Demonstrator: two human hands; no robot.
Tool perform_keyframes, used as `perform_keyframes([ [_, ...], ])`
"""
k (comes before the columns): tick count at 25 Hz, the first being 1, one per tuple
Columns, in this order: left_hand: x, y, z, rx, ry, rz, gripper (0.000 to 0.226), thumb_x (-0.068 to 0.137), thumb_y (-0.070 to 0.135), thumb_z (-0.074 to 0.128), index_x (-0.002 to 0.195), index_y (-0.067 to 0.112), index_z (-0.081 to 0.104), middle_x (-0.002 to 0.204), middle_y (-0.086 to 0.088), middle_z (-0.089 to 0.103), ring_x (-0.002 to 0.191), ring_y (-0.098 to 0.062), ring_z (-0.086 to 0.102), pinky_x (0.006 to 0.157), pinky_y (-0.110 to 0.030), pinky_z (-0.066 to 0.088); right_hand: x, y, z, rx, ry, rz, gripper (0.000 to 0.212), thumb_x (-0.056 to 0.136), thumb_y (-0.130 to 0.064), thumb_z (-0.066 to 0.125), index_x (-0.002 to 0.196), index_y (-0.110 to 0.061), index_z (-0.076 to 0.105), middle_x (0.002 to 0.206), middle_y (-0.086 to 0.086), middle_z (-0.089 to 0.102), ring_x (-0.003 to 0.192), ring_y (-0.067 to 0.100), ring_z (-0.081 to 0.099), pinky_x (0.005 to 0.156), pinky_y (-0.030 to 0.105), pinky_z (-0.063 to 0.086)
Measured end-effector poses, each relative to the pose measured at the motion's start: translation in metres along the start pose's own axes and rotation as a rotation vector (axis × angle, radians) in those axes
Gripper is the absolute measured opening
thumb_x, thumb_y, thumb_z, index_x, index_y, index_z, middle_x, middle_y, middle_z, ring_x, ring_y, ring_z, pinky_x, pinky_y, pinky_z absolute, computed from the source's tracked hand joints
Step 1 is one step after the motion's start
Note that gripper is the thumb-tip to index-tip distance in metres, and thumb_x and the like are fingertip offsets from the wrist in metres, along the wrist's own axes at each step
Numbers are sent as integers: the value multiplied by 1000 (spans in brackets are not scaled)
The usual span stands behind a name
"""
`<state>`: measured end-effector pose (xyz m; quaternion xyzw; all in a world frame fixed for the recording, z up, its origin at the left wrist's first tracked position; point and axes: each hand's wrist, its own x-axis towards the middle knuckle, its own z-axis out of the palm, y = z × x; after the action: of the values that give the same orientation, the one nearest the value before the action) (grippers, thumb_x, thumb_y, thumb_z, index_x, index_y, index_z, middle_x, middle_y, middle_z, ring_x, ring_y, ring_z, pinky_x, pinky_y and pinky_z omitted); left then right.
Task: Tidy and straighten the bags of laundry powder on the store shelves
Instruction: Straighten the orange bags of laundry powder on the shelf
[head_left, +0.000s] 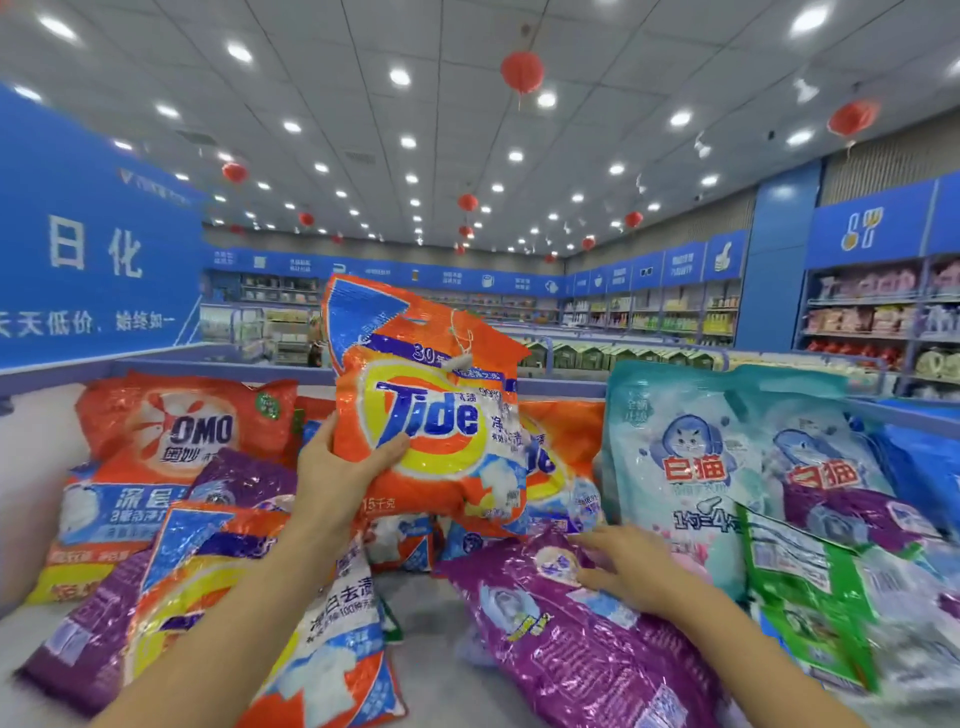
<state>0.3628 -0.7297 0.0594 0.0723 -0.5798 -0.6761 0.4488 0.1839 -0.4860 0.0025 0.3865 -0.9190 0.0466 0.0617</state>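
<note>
My left hand (340, 470) grips an orange Tide bag (431, 410) by its left edge and holds it upright above the pile. A second Tide bag (558, 457) stands behind it. My right hand (623, 569) rests with spread fingers on a purple bag (582, 644) lying flat at the front. Another orange Tide bag (270, 623) lies flat under my left forearm. An orange OMO bag (171, 457) leans at the back left. Two pale teal cat-logo bags (680, 457) (810, 452) stand at the right.
More purple bags (244, 480) (83, 639) lie at the left, and a green-backed bag (800, 587) lies at the right. The shelf's blue back rail (218, 366) runs behind the pile. A blue bag (919, 467) sits far right. Store aisles and shelves stretch beyond.
</note>
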Motion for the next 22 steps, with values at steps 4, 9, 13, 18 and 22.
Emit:
perform_keyframes([
  [4,-7,-11,26,13,-75,48,56,61,11,79,114,12,59,96,-7,70,77,-19,68,64,-30,59,-30,45,-4,54,42,62,39,92,-38,53,130,-32,48,119,-5,58,113,16,50,87,28,41],
  [9,-23,-15,53,96,-209,124,59,49,25,88,102,24,63,92,3,72,83,-17,70,70,-33,59,-48,77,1,290,262,263,41,85,-10,66,124,-7,57,121,9,62,114,25,56,96,38,44],
  [13,-36,-23,50,136,-234,133,69,48,30,91,110,24,61,92,11,72,84,-8,69,69,-26,58,-46,97,-5,334,528,479,21,80,-7,70,101,-2,68,99,14,71,96,30,65,79,37,49],
  [18,-50,-40,36,150,-211,105,49,53,25,84,96,32,60,83,18,72,80,-6,70,60,-18,56,-50,90,-22,-97,360,560,23,84,-31,66,104,-20,64,101,6,67,99,26,58,84,34,44],
  [22,-50,-38,26,125,-213,82,63,54,31,88,109,23,59,90,3,73,82,-15,71,60,-22,57,-33,47,-48,532,540,325,44,86,-11,61,129,-11,51,121,7,59,115,25,53,94,35,42],
])
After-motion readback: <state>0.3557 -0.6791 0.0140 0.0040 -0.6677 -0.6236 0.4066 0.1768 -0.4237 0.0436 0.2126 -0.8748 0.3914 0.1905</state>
